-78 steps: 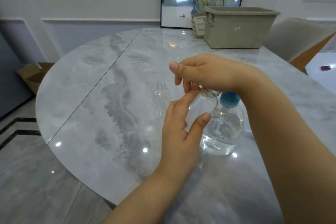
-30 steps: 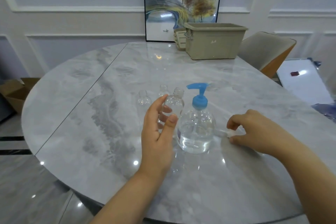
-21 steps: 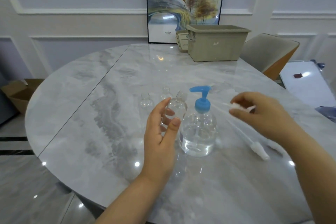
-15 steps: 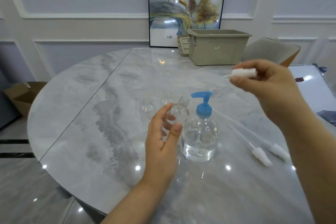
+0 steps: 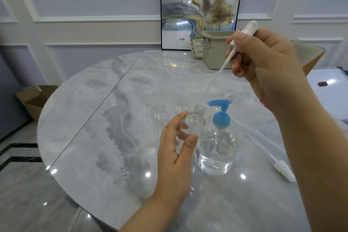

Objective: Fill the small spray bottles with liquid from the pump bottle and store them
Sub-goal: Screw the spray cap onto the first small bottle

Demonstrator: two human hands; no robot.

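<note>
Head view
Left hand (image 5: 176, 153): curled round small open-necked spray bottle (image 5: 194, 123), upright, just beside pump bottle (image 5: 218, 145).
Right hand (image 5: 263, 66): raised, pinching white sprayer head (image 5: 243, 34), tube slanting down.
Worktop (image 5: 105, 137): two more empty bottles (image 5: 161, 116) behind; another sprayer (image 5: 282, 171) lying right.

You find no readable text, label or number anywhere here; the beige plastic storage bin (image 5: 216, 52) bears only an illegible white mark.
</note>
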